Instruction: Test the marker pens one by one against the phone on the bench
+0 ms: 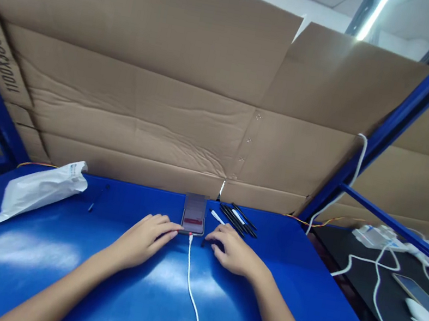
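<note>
Our left hand (pixel 145 237) and right hand (pixel 233 252) rest flat beside the phone (pixel 194 215), gripping nothing. A bump could pull its white cable (pixel 189 278) out.

The head-worn camera looks forward and down, close over the blue table (pixel 66 267), facing cardboard (pixel 145 104) behind it.

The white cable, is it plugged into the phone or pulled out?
Plugged in, it seems: the white cable ends at the near edge of the phone, lying flat between the left hand and right hand.
</note>
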`<state>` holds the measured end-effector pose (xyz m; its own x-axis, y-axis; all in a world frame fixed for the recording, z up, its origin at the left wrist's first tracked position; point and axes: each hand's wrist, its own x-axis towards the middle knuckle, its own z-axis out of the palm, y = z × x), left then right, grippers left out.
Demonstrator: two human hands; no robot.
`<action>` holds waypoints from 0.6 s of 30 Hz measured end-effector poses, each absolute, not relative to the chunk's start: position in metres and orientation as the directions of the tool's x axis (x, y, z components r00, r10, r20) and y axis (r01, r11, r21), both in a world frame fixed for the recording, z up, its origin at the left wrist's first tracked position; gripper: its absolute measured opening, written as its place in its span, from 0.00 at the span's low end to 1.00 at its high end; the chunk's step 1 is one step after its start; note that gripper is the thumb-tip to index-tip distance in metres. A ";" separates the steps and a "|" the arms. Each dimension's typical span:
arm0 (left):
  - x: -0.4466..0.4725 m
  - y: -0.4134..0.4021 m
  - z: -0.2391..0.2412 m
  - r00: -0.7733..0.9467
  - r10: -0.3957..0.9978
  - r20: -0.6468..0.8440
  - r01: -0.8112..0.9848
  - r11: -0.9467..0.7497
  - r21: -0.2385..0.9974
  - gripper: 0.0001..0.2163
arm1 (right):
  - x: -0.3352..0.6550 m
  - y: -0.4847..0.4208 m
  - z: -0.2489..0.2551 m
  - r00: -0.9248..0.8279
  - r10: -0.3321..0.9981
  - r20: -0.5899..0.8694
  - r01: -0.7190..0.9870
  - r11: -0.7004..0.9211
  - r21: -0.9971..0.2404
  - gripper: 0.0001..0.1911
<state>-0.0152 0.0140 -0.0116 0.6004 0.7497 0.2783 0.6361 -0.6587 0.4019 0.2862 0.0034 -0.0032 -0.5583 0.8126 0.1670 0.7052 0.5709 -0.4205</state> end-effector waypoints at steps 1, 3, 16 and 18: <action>-0.015 0.014 -0.012 0.600 0.751 0.276 0.638 -0.658 0.400 0.17 | 0.285 0.003 -0.003 -0.562 0.809 0.173 0.701 0.577 -0.420 0.14; -0.015 0.014 -0.012 0.601 0.750 0.276 0.637 -0.658 0.401 0.17 | 0.282 0.003 -0.004 -0.565 0.803 0.192 0.691 0.587 -0.421 0.13; -0.016 0.015 -0.016 0.592 0.744 0.311 0.623 -0.667 0.409 0.17 | 0.278 0.005 -0.013 -0.553 0.798 0.242 0.667 0.597 -0.446 0.07; -0.015 0.015 -0.015 0.592 0.743 0.310 0.623 -0.667 0.409 0.17 | 0.275 0.004 -0.014 -0.550 0.798 0.248 0.674 0.599 -0.433 0.07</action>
